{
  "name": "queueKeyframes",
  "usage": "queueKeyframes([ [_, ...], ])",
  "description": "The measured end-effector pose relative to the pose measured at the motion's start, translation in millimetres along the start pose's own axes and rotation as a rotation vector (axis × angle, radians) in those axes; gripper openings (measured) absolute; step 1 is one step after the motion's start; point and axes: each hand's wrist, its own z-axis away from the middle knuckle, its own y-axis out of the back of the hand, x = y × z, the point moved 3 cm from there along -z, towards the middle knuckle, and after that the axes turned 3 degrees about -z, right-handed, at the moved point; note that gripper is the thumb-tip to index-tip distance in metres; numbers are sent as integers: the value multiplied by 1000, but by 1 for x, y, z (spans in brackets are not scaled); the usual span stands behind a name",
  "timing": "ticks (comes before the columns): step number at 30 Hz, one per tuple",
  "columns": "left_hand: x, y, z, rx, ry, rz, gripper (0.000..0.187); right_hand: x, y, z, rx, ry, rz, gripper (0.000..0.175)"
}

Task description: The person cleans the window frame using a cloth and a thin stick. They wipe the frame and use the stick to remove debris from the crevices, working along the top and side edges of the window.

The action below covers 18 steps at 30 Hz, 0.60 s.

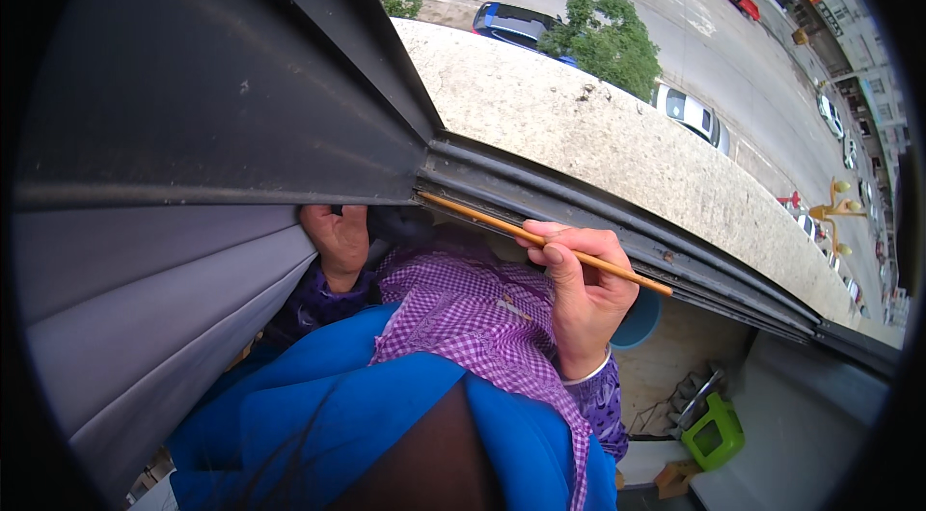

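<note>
My right hand pinches a thin wooden chopstick between thumb and fingers. The chopstick slants along the dark metal window track, its far tip at the track's corner against the upright frame. Dirt shows in the grooves. My left hand is raised at the lower edge of the dark window frame; its fingertips are hidden there, so I cannot tell whether it grips the edge. Both arms wear purple patterned sleeves, and a purple checked apron hangs before me.
Grey curtain folds fill the left side. Outside the track runs a pale stone ledge, with a street and parked cars far below. At lower right are a blue bucket, a green plastic stool and a cardboard piece.
</note>
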Motion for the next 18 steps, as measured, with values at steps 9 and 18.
queueKeyframes([
  [9,-1,0,1,9,-28,2,38,11,-2,1,25,-45,-86,12],
  [18,-2,1,1,-19,-22,-12,40,14,3,3,37,-42,-130,15],
])
